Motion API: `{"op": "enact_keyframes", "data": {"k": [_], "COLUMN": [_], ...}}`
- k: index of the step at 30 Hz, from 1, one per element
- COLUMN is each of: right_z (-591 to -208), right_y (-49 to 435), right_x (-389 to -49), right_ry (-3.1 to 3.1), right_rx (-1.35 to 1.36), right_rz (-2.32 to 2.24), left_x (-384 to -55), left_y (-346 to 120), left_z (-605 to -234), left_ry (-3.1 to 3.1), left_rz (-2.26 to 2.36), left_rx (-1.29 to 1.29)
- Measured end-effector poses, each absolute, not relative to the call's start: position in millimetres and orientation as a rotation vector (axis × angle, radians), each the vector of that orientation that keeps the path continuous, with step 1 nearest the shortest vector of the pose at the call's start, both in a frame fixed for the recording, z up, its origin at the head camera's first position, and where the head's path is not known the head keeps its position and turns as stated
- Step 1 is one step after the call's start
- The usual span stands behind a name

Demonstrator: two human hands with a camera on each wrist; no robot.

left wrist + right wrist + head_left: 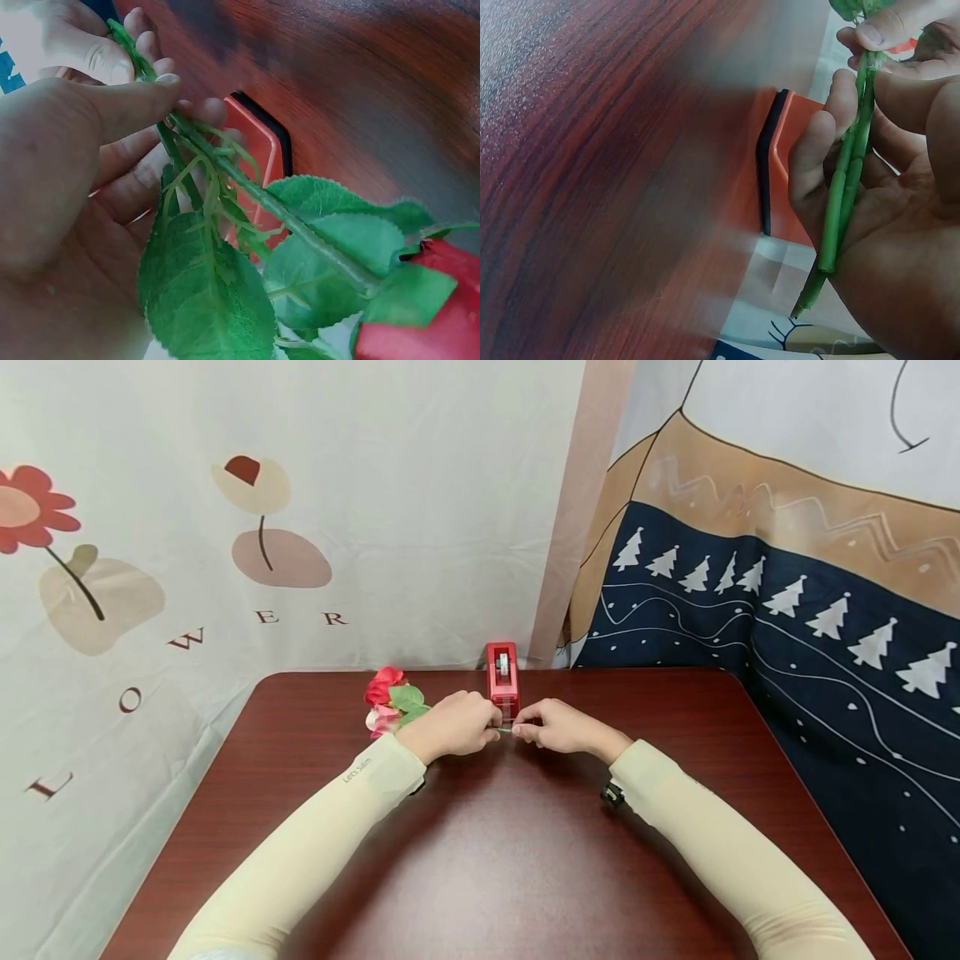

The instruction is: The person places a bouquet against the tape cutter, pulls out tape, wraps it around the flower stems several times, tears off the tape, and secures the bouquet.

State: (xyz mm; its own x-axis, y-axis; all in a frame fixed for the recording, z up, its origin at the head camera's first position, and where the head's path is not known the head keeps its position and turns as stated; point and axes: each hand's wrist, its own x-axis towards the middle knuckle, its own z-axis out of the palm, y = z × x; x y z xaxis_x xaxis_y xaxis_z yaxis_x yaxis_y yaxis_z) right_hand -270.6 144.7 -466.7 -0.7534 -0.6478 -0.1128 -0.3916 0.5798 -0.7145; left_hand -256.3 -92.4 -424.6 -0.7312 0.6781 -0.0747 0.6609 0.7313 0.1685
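My left hand (455, 724) pinches the green stems of artificial roses between thumb and fingers. A red rose (384, 682) and a pink rose (383, 720) stick out to its left. Serrated leaves (206, 292) hang below the stems in the left wrist view. Close beside it, my right hand (562, 727) holds the lower stems (838, 210) between thumb and fingers, their cut ends pointing past the palm. What looks like clear tape (873, 61) wraps the stems near both thumbs. Just beyond the hands stands a red tape dispenser (502, 664).
The dark red wooden table (480, 860) runs under both forearms. Behind its far edge hangs a pale printed curtain (435, 527), with a navy tree-patterned cloth (675, 618) on the right. A dark wrist device (612, 794) sits at the right cuff.
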Motion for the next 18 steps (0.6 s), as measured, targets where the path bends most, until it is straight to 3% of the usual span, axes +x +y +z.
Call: {"op": "enact_keyframes", "data": {"k": [18], "right_z": [-466.0], "right_y": [143.5], "right_x": [-266.7], "right_ry": [2.596], "right_rx": [-0.899], "right_rz": [-0.955], "left_x": [-252.5], "left_y": [-90.7], "left_z": [-424.7], "left_ry": [2.807], "left_rz": [0.150], "left_rx": [1.015]}}
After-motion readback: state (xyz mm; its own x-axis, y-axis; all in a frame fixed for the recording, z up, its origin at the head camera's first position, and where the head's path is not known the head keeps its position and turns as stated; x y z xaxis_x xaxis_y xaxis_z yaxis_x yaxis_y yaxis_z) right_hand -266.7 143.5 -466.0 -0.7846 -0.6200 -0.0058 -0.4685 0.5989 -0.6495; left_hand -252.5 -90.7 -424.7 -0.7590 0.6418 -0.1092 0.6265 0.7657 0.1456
